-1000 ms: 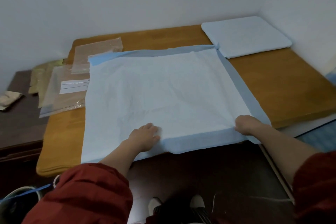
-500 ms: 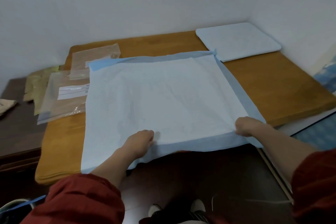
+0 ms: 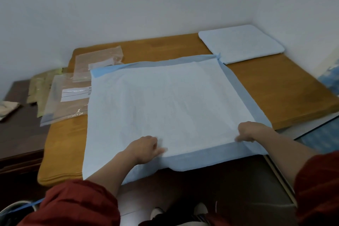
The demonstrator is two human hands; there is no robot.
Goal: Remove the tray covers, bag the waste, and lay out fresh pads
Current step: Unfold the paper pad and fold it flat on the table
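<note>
The crinkled pale-blue pad [image 3: 165, 101], square with a smooth darker border, lies spread on the wooden tabletop [image 3: 275, 86], its near edge overhanging. Your right hand [image 3: 247, 131] pinches its near corner, fingers curled; your left hand [image 3: 146, 149] rests on it, grip unclear.

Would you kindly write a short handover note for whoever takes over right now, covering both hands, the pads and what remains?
Left hand: rests on the near edge of the open pad; a pinch cannot be confirmed.
Right hand: fingers curled on the same pad by its near right corner.
Things: the open pad lies spread on the wooden table, near edge hanging over the front. A folded pad sits at the far right corner, and plastic bags lie at the left.
Done: one pad is unfolded.
Left: square it up, then lay out the folded pad. No tray covers or waste are in view.
</note>
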